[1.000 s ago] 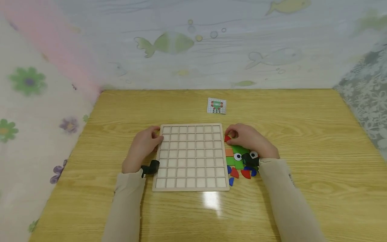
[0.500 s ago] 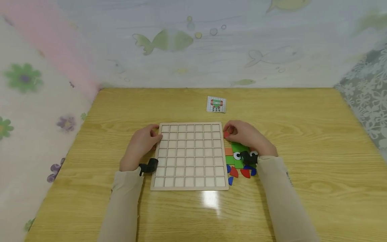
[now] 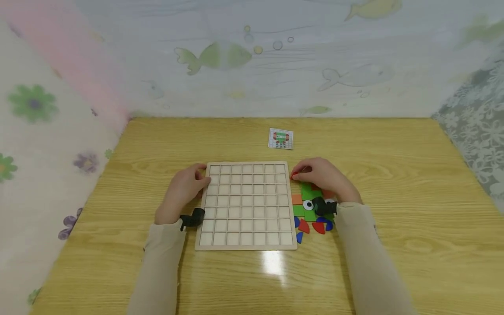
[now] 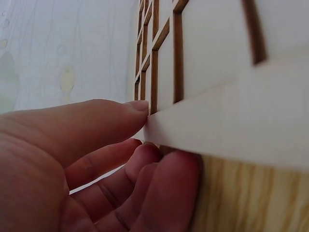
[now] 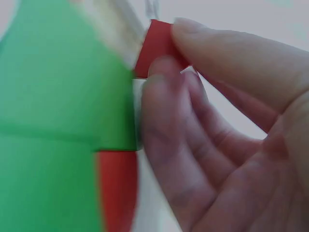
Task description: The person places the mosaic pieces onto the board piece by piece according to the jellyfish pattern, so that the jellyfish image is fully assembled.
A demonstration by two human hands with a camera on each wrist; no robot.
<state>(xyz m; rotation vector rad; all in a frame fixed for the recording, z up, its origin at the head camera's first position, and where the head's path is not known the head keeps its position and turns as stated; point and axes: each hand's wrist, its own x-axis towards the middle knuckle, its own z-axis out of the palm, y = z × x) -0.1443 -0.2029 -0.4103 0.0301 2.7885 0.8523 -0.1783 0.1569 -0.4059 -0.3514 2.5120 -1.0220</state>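
A pale wooden grid board [image 3: 247,250] lies flat on the table, its square cells bare. At its left edge, my left hand [image 3: 182,188] grips the rim; in the left wrist view the thumb lies on the rim [image 4: 207,128] and the curled fingers are against the side below. Beside the upper right edge, my right hand [image 3: 320,174] pinches a small red tile [image 5: 153,47] between thumb and fingertips. In the head view little of this tile shows. Green tiles [image 3: 310,215], an orange tile [image 3: 297,199] and a round eye piece [image 3: 308,205] lie under and beside the right wrist.
Loose red quarter-round pieces [image 3: 303,226] and blue curved pieces [image 3: 300,237] lie by the board's lower right edge. A small printed picture card [image 3: 281,138] lies behind the board. A patterned wall [image 3: 236,96] borders the table's back.
The red tile, first face up in my right fingers, has turned so that only a sliver shows, the fingers shifting slightly. My left hand stays at the board's edge.
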